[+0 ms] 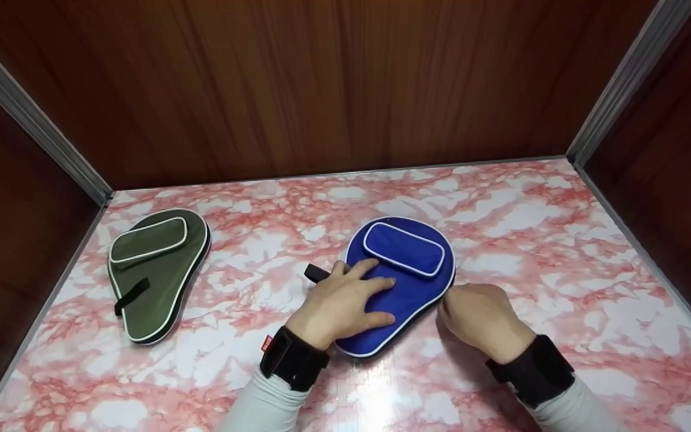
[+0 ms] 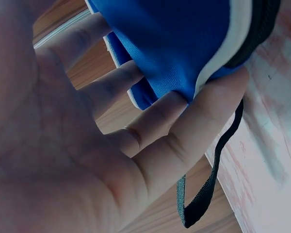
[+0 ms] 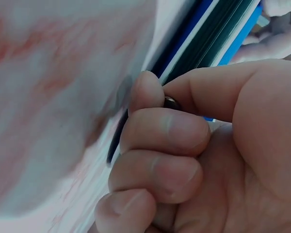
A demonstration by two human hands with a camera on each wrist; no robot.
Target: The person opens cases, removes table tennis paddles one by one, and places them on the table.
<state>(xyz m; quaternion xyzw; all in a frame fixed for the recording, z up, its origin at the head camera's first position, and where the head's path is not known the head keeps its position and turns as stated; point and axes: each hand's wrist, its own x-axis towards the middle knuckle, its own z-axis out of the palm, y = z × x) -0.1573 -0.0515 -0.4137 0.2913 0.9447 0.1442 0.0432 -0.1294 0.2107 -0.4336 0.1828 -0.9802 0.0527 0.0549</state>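
A blue table tennis paddle case [image 1: 412,288] with white piping and a raised pocket [image 1: 404,247] lies flat on the table, narrow end toward me. My left hand [image 1: 342,303] rests on it with spread fingers, pressing its lower left part; the left wrist view shows fingertips against the blue cloth. Beside the case's right edge, my right hand [image 1: 483,315] is curled, its thumb and index finger pinching a small dark zipper pull [image 3: 170,102] near the black zipper side [image 3: 208,41]. The fingers hide most of the pull. A black wrist strap [image 2: 203,196] hangs from the case's left side.
A similar green paddle case [image 1: 162,270] with a black strap [image 1: 133,294] lies at the left on the red-and-white marbled table [image 1: 261,288]. Brown wood-grain panels [image 1: 345,90] with metal edging stand at the back and both sides.
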